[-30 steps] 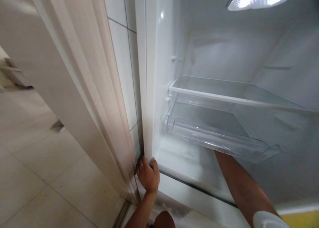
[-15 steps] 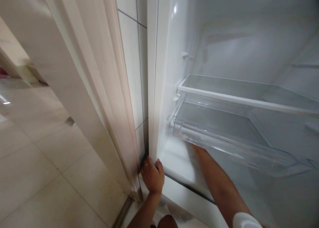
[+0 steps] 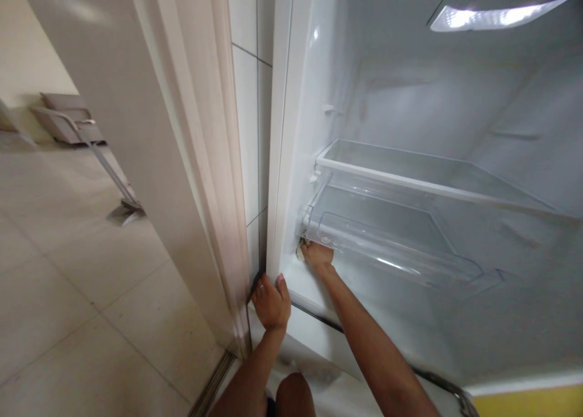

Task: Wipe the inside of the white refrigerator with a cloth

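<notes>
At the lower front left corner of an opened refrigerator [image 3: 279,162], my left hand [image 3: 272,301] grips the edge, thumb on the inner side and fingers on the outer side by the tiled wall. My right hand [image 3: 319,256] reaches inside, below a clear plastic drawer [image 3: 382,250]. It presses a small pale cloth [image 3: 300,250] against the inner left wall. The drawer front partly covers the fingers and the cloth. Above the drawer sits a glass shelf [image 3: 410,165] with a white front rim.
A wooden door frame [image 3: 204,162] and a narrow tiled wall [image 3: 246,132] stand close on the left. Beyond lies a tiled floor [image 3: 91,295] with a long-handled tool [image 3: 125,207] and a sofa [image 3: 68,116]. A lamp [image 3: 496,17] glows at the refrigerator's top.
My right hand, hidden under the drawer before, has come forward and left to the inner side wall and now shows with the cloth. My left hand keeps its hold on the edge.
</notes>
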Demonstrator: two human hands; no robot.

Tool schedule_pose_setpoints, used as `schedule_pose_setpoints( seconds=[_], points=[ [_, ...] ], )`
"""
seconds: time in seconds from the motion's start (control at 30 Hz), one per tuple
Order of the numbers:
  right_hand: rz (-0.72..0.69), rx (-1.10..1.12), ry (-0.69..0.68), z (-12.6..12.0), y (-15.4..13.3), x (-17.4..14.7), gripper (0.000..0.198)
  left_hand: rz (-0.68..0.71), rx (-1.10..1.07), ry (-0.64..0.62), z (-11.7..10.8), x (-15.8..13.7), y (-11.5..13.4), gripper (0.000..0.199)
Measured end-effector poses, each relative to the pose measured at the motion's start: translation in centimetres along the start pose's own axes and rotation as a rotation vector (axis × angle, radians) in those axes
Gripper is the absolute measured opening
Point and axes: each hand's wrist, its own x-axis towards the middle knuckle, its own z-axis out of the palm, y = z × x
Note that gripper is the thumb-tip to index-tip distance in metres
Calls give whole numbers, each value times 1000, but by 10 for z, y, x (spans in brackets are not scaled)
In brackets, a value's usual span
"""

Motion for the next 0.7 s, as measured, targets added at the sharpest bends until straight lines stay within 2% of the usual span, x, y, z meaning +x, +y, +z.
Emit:
schedule_pose_setpoints(
  seconds=[0.17,0.3,0.47,0.6,0.7],
  points=[
    [-16,80,37,-2,-9,-49,42,-4,5,-3,-2,1,5,65],
    [9,243,50,-8,-2,-69,40,24,10,-48,-5,0,2,58],
    [102,575,117,-6,16,-76,42,113,30,-139,-12,-3,-9,52],
    [77,853,199,10,6,-74,59,139,24,-75,-12,-5,-12,52],
    [23,961,245,22,-5,-61,63,151,18,-37,-11,-6,-12,52]
  ],
)
